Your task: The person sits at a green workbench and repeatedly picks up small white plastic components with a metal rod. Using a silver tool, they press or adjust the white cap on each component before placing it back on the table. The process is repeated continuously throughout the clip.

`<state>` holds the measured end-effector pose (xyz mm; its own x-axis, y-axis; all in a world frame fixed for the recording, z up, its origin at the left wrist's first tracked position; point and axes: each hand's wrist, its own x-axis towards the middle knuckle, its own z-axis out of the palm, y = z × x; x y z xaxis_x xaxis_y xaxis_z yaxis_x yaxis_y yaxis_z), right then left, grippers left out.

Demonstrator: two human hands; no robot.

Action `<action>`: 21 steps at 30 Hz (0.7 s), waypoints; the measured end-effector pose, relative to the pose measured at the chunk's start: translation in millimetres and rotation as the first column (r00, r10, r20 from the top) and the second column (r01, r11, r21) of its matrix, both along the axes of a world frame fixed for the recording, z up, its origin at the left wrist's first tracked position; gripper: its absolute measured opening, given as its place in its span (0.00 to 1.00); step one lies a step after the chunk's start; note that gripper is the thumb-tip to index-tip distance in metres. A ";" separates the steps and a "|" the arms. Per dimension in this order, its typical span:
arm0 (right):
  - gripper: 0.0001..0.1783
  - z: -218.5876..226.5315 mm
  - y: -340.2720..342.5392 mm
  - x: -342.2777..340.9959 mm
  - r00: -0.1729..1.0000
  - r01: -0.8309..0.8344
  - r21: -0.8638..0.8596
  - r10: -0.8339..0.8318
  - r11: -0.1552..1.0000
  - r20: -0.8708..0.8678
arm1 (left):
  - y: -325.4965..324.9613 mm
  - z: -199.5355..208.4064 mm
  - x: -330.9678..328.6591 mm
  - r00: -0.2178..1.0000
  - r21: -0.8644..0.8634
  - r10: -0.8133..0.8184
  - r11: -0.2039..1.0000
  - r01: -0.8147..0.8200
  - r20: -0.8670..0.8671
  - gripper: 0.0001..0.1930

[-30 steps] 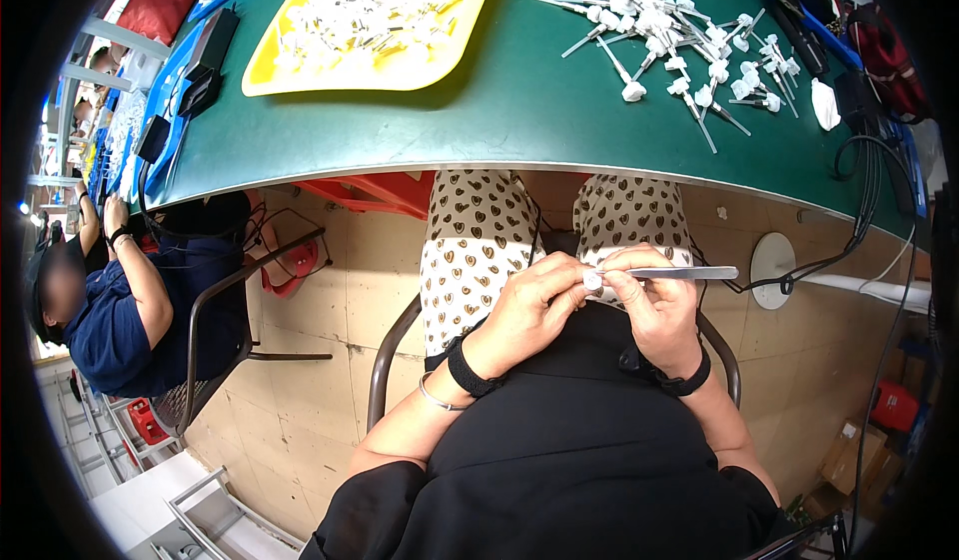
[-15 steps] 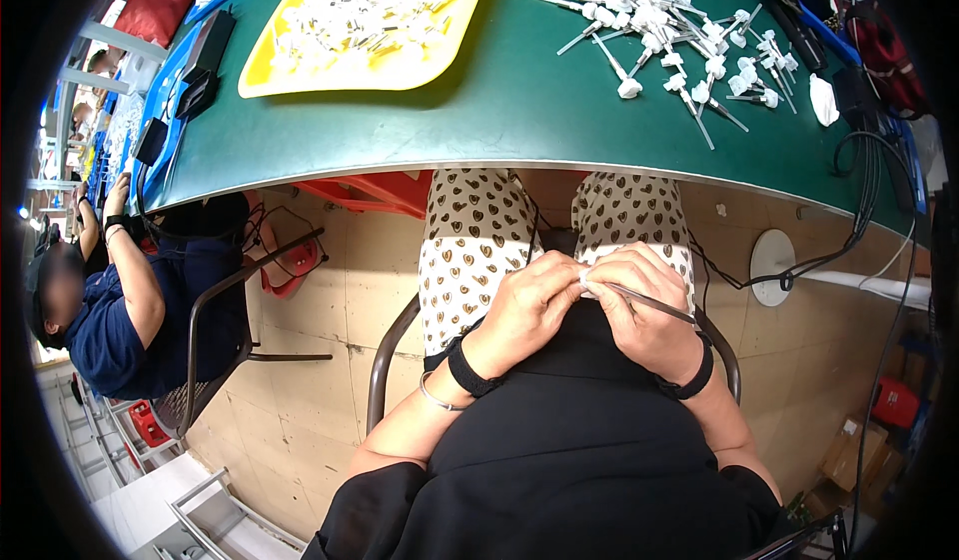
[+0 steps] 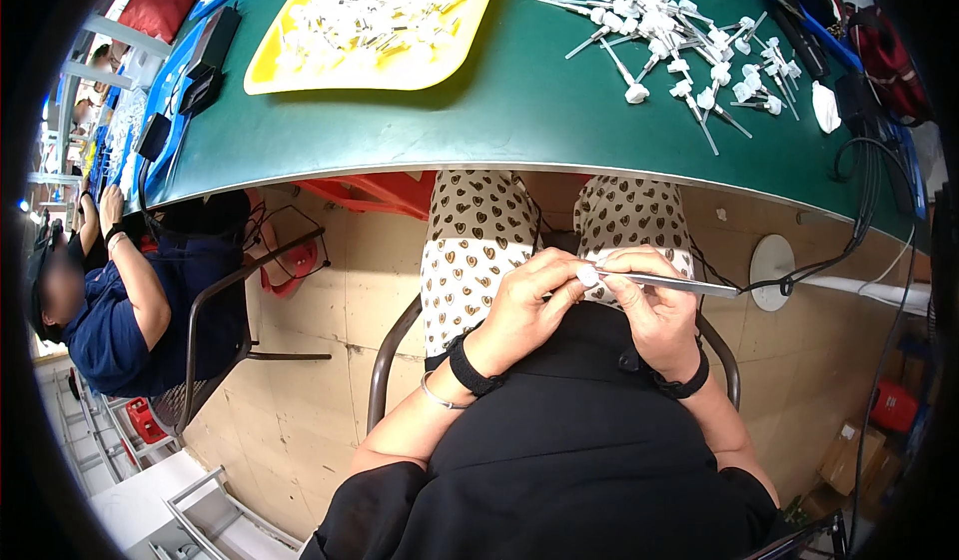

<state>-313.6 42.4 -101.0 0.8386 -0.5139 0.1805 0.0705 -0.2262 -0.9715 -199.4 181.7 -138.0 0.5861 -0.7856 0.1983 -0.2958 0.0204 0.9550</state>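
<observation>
Above my lap, in front of the table edge, my left hand [image 3: 539, 295] pinches a small white plastic part [image 3: 587, 276] between thumb and fingertips. My right hand [image 3: 654, 310] is closed on a slim, flat metal tool [image 3: 689, 285], whose blunt end sticks out to the right. The tool's other end meets the white part, but my fingertips hide exactly how they touch. On the green table, a loose pile of white-headed parts with thin stems [image 3: 654, 35] lies at the right. A yellow tray [image 3: 365, 78] heaped with small white and metal pieces stands left of the pile.
The green table [image 3: 479, 135] ends just beyond my knees. Black cables [image 3: 867, 185] hang over its right edge, near a white crumpled piece [image 3: 825, 107]. A black device [image 3: 208, 60] stands at the left. A co-worker [image 3: 130, 300] sits to the left on a metal-framed chair [image 3: 215, 335].
My right hand has turned, so the metal tool now lies flatter and shows more of its length. The white part is more exposed at my left fingertips.
</observation>
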 end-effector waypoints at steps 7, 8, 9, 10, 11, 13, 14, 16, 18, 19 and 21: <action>0.05 -1.8 0.2 0.2 1.000 -0.004 -0.023 0.004 1.000 -0.015 | -0.4 -0.2 -0.8 1.000 -0.004 0.009 1.000 -0.009 0.013 0.06; 0.05 -1.7 0.2 0.0 1.000 -0.001 -0.014 0.000 1.000 -0.019 | -0.6 0.4 -0.8 1.000 -0.001 0.006 1.000 -0.006 0.009 0.06; 0.05 -1.6 0.3 -0.3 1.000 0.003 -0.005 -0.003 1.000 -0.023 | -0.9 0.5 -0.6 1.000 -0.006 0.005 1.000 -0.004 0.019 0.06; 0.04 -1.4 0.5 -0.6 1.000 0.007 0.003 -0.007 1.000 -0.027 | -1.2 0.6 -0.4 1.000 -0.011 0.003 1.000 -0.003 0.030 0.06; 0.04 -1.1 1.2 -0.8 0.999 0.014 0.019 -0.013 1.000 -0.037 | -1.2 0.5 -0.3 0.999 -0.016 0.002 1.000 -0.001 0.040 0.06; 0.04 0.3 2.5 -1.0 0.998 0.028 0.049 -0.025 0.998 -0.057 | -0.8 -0.7 -0.2 0.999 -0.016 0.002 1.000 -0.002 0.043 0.06; 0.04 0.8 2.3 -0.8 0.998 0.025 0.053 -0.022 0.998 -0.060 | -0.7 -1.1 -0.2 0.999 -0.014 0.003 1.000 -0.002 0.045 0.06; 0.04 1.3 1.9 -0.3 0.998 0.020 0.062 -0.016 0.998 -0.066 | -0.6 -1.0 0.0 0.998 -0.012 0.004 1.000 -0.003 0.058 0.06; 0.04 1.3 2.9 -0.5 0.998 0.032 0.082 -0.027 0.996 -0.065 | -0.2 -1.0 -0.1 0.999 -0.001 0.000 1.000 0.000 0.051 0.07; 0.04 1.2 3.3 -0.7 0.997 0.038 0.092 -0.032 0.995 -0.064 | 0.4 -1.1 -0.4 0.999 0.012 -0.004 1.000 0.003 0.038 0.08; 0.04 1.2 3.4 -1.0 0.997 0.040 0.087 -0.034 0.995 -0.070 | 0.9 -0.9 -0.7 1.000 0.026 -0.006 1.000 0.006 0.029 0.09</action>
